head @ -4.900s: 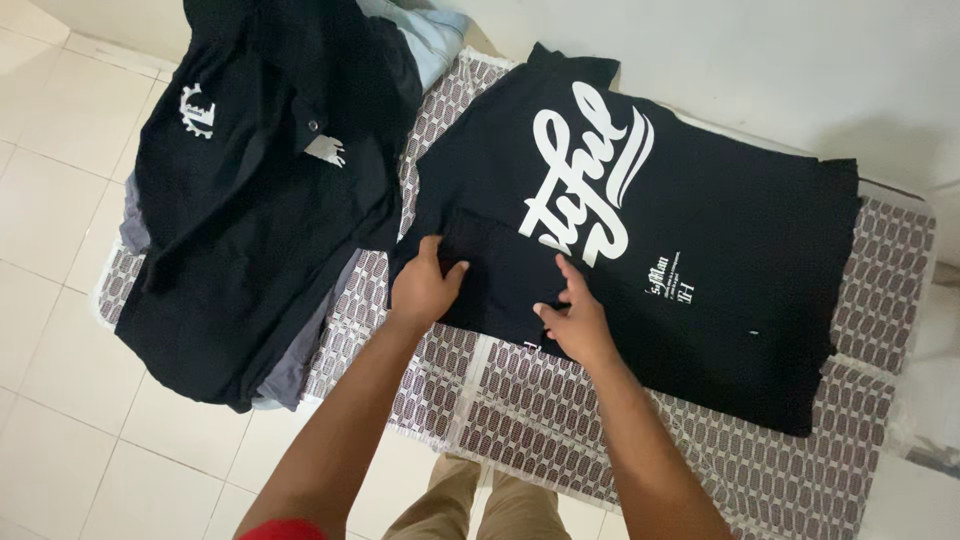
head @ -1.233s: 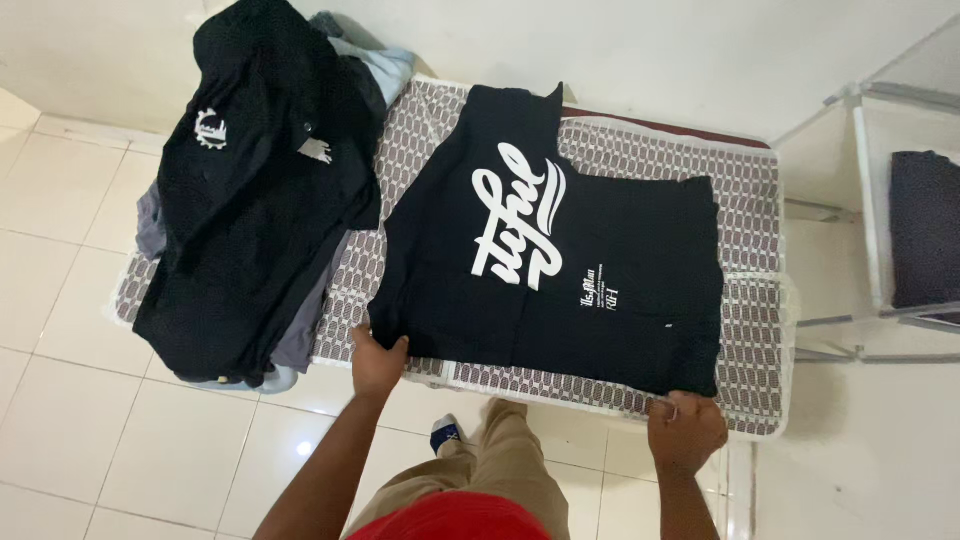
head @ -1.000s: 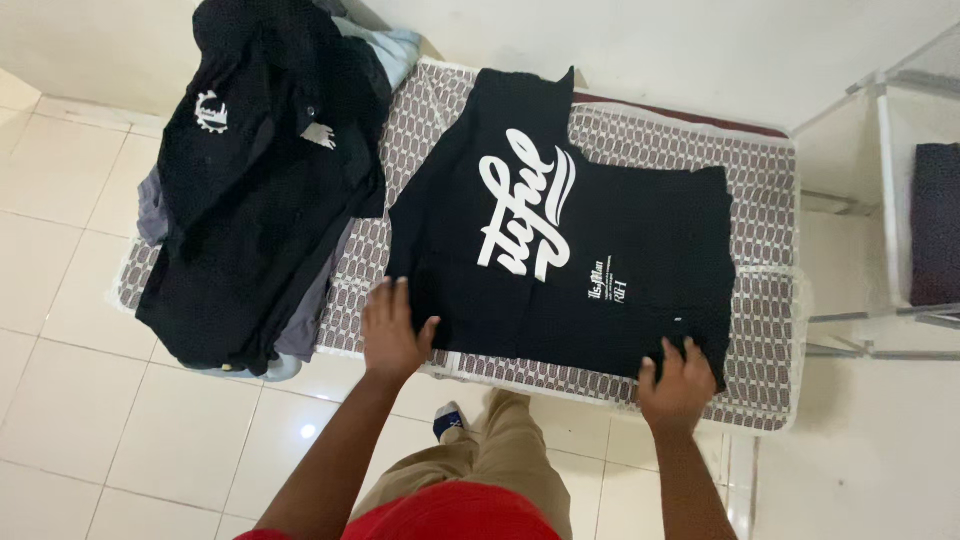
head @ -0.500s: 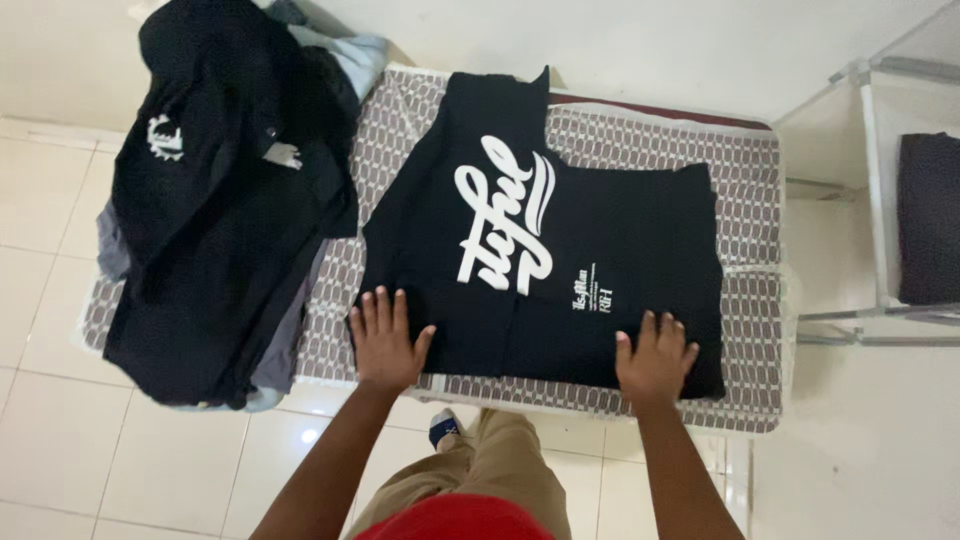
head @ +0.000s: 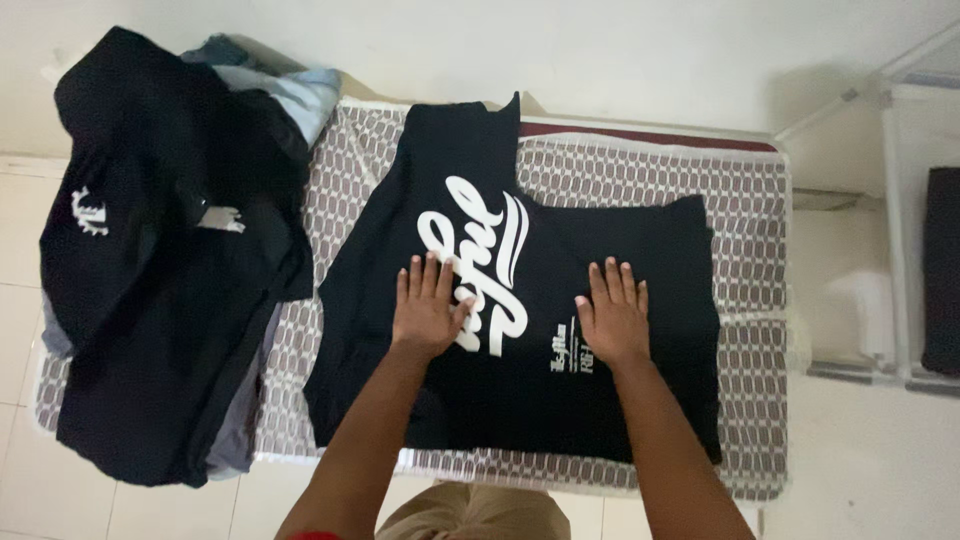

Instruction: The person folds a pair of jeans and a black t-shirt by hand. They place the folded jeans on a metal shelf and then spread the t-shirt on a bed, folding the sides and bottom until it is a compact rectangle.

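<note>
- The black T-shirt (head: 590, 370) with a large white script print lies spread over the patterned table (head: 745, 210), filling the middle of the view, its narrower end toward 12 o'clock and its broad end toward 6 o'clock.
- The left hand (head: 428, 308) lies flat on the shirt, palm down, fingers straight and close together, pointing to 12 o'clock; it covers the lower part of the white print and grips nothing.
- The right hand (head: 612, 315) lies flat in the same way at 3 o'clock from the left one, fingers slightly spread on plain black cloth, with small white lettering just at its 8 o'clock; it holds nothing either.
- Both forearms come in from 6 o'clock, over the shirt's near part.
- A pile of dark clothes (head: 160, 270) sits at 9 o'clock, hanging over the table's edge, with a pale blue garment (head: 285, 90) showing at its 1 o'clock corner.
- A white rack (head: 895, 200) stands at 3 o'clock, well apart from the hands, with a dark folded cloth (head: 942, 270) on it.
</note>
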